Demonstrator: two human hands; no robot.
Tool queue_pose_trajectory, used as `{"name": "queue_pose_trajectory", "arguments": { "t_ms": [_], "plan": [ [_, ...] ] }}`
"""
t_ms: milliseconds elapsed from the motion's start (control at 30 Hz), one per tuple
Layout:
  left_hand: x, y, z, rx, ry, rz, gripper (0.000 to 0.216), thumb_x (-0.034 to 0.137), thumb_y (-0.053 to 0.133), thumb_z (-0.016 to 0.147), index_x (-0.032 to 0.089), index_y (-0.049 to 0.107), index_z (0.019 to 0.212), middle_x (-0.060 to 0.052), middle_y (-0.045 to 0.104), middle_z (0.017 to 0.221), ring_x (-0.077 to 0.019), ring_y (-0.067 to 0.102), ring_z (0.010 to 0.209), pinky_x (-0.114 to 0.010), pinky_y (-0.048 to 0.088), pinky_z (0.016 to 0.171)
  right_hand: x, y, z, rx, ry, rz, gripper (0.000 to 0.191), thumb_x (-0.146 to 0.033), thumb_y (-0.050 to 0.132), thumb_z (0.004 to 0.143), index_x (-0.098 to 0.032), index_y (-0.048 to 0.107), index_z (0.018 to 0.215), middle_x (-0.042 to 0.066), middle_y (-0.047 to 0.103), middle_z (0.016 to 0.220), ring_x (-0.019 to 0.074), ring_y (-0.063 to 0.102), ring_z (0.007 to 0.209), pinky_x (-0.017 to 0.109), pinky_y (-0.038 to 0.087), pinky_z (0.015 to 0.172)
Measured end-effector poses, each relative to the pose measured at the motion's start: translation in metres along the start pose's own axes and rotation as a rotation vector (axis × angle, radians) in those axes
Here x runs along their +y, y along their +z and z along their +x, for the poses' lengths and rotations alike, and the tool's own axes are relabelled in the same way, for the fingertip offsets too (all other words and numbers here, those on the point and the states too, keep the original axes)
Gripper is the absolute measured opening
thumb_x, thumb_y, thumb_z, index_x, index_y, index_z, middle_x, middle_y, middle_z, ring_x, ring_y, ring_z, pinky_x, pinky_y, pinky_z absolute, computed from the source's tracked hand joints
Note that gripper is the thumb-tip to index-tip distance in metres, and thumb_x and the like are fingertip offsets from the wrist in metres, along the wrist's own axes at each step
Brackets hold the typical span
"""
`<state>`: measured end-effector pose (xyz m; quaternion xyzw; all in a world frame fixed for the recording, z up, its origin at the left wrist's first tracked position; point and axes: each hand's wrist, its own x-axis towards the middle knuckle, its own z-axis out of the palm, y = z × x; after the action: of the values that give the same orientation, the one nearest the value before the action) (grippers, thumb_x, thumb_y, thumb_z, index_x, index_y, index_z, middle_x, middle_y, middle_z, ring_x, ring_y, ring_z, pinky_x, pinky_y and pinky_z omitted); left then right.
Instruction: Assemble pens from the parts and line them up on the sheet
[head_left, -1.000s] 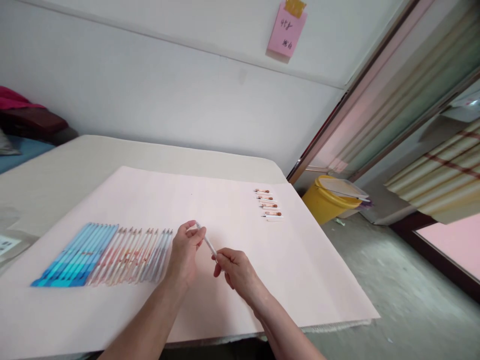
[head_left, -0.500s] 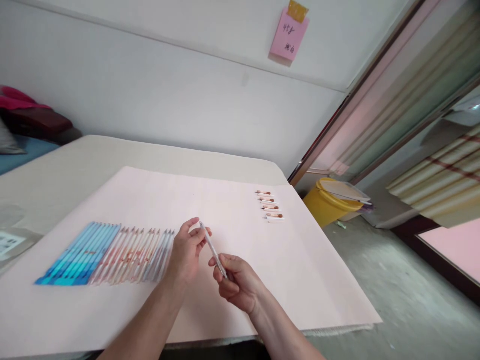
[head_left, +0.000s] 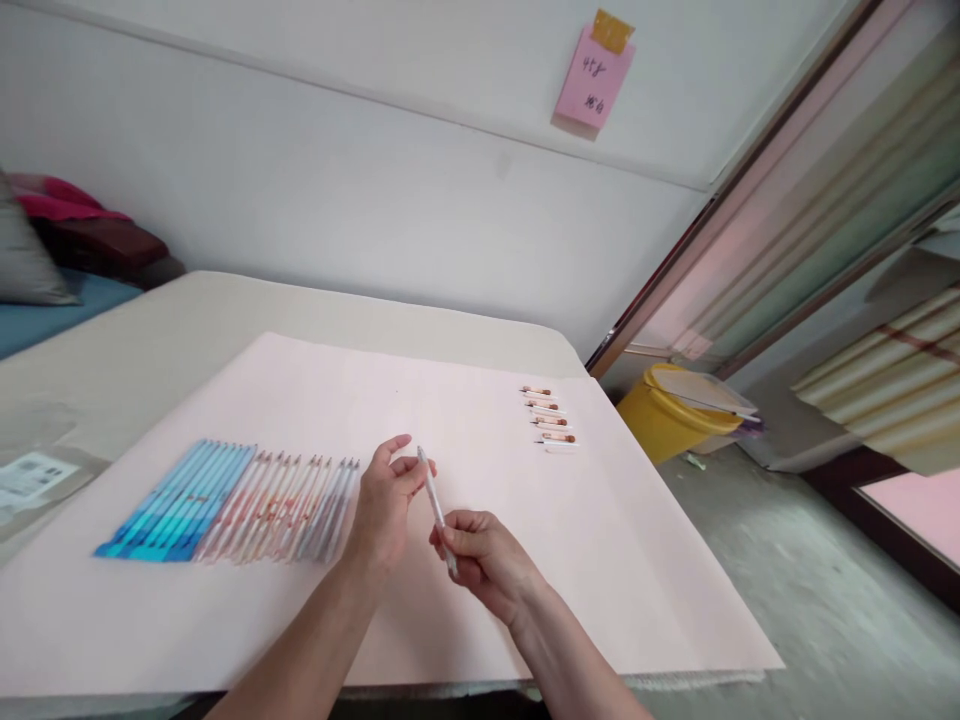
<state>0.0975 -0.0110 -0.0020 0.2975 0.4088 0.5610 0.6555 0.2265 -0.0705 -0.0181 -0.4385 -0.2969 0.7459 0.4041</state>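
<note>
My right hand [head_left: 484, 560] grips the lower end of a thin pale pen [head_left: 433, 497], which points up and away over the pink paper sheet [head_left: 420, 400]. My left hand [head_left: 386, 500] is right beside the pen's upper end, fingers curled loosely apart, thumb and forefinger close to the tip. To the left of my left hand lies a neat row of pens [head_left: 232, 500], blue ones at the left and pinkish ones at the right. A small group of pen caps or short parts [head_left: 549, 420] lies near the sheet's far right edge.
The sheet covers a pale table [head_left: 150, 330] against a white wall with a pink note [head_left: 592, 80]. A yellow bucket [head_left: 675, 415] stands on the floor to the right. A clear packet [head_left: 34, 475] lies at the table's left. Cushions [head_left: 82, 235] sit at the far left.
The pen has tilted more upright in my right hand. My left hand's fingers have come off the pen's tip and opened a little. The view has shifted slightly left.
</note>
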Motion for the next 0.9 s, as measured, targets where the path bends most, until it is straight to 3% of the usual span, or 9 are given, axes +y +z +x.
{"name": "queue_pose_trajectory", "arguments": {
  "t_ms": [133,267,367,433,500,600,767,900],
  "plan": [
    [0.003,0.000,0.000,-0.013,-0.009,-0.046,0.051,0.023,0.071,0.063,0.017,0.052,0.110,0.001,0.063,0.068,-0.0155,0.062,0.079,-0.033,0.042,0.084,0.003,0.001,0.002,-0.072,0.038,0.141,0.027,-0.037,0.070,0.069,-0.012,0.062,0.071,-0.005,0.046,0.050,0.0003,0.016,0.036,0.021,0.010,0.039],
    [0.004,-0.004,0.003,0.072,-0.027,-0.065,0.047,0.025,0.072,0.064,0.016,0.053,0.106,-0.002,0.064,0.072,-0.0154,0.061,0.078,-0.033,0.045,0.078,0.000,0.003,0.002,0.021,-0.043,0.081,0.028,-0.039,0.065,0.075,-0.011,0.065,0.078,-0.001,0.054,0.057,0.0010,0.026,0.035,0.020,0.012,0.038],
    [0.006,-0.008,0.006,0.108,-0.026,-0.085,0.044,0.025,0.071,0.065,0.017,0.054,0.104,-0.002,0.064,0.074,-0.0150,0.061,0.074,-0.032,0.047,0.073,-0.009,0.005,-0.006,0.016,-0.168,-0.055,0.036,-0.032,0.069,0.071,-0.017,0.063,0.104,0.002,0.062,0.075,0.0048,0.043,0.043,0.020,0.028,0.041],
    [0.007,-0.010,0.006,0.121,-0.035,-0.101,0.041,0.023,0.071,0.065,0.016,0.054,0.102,-0.003,0.064,0.074,-0.0150,0.061,0.072,-0.032,0.048,0.071,-0.016,0.006,-0.014,-0.026,-0.240,-0.200,0.047,-0.025,0.073,0.067,-0.024,0.060,0.112,0.003,0.063,0.088,0.0104,0.055,0.061,0.025,0.042,0.055],
    [0.009,-0.010,0.006,0.128,-0.054,-0.111,0.040,0.021,0.070,0.065,0.016,0.054,0.101,-0.004,0.064,0.074,-0.0152,0.061,0.071,-0.032,0.048,0.070,-0.020,0.007,-0.020,-0.037,-0.300,-0.363,0.042,-0.023,0.072,0.068,-0.026,0.063,0.109,0.002,0.062,0.093,0.0153,0.058,0.079,0.030,0.046,0.070],
    [0.010,-0.007,0.004,0.137,-0.069,-0.103,0.042,0.019,0.070,0.064,0.016,0.053,0.102,-0.004,0.063,0.072,-0.0152,0.061,0.069,-0.032,0.048,0.070,-0.020,0.006,-0.024,0.010,-0.405,-0.562,0.029,-0.024,0.067,0.074,-0.025,0.066,0.103,0.002,0.062,0.089,0.0170,0.056,0.086,0.032,0.045,0.079],
    [0.009,-0.003,0.005,0.129,-0.058,-0.081,0.046,0.020,0.071,0.062,0.015,0.051,0.104,-0.003,0.063,0.070,-0.0144,0.060,0.065,-0.032,0.047,0.069,-0.018,0.008,-0.024,0.105,-0.467,-0.676,0.021,-0.022,0.064,0.076,-0.025,0.067,0.096,0.000,0.062,0.084,0.0154,0.056,0.079,0.029,0.044,0.076],
    [0.006,-0.005,0.005,0.115,-0.013,-0.030,0.052,0.024,0.071,0.063,0.016,0.049,0.109,-0.002,0.063,0.072,-0.0153,0.061,0.068,-0.034,0.047,0.070,-0.023,0.010,-0.024,0.125,-0.379,-0.758,0.026,-0.020,0.068,0.070,-0.025,0.066,0.095,-0.001,0.061,0.081,0.0130,0.052,0.072,0.025,0.042,0.065]
  ]
}}
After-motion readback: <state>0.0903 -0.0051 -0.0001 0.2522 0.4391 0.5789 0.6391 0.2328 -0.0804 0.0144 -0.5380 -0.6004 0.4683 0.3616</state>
